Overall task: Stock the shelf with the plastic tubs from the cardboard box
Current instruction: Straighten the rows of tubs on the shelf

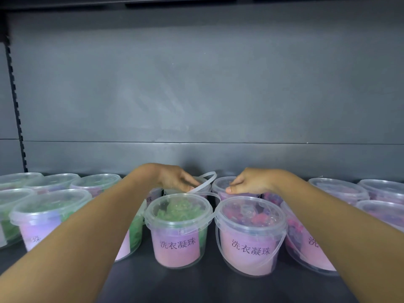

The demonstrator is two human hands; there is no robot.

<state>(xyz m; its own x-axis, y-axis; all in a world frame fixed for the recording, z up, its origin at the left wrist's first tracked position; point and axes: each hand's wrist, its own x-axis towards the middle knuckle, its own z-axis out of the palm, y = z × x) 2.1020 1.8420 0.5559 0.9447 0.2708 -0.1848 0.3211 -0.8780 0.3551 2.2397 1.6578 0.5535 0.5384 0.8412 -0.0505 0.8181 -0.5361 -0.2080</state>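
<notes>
Clear plastic tubs with pink labels stand in rows on the dark shelf (196,285). In front at the middle are a green-filled tub (178,230) and a pink-filled tub (250,235). My left hand (177,179) reaches over the green one and grips the top of a back-row tub (205,186), fingers against its raised white handle (207,178). My right hand (249,182) grips the lid of the back-row pink tub (222,184), its thumb on the front rim. The cardboard box is out of view.
More green tubs (43,215) fill the left of the shelf and more pink tubs (341,189) the right, close under both forearms. The grey back panel (207,95) rises right behind the back row. A slotted upright (15,95) runs up the left.
</notes>
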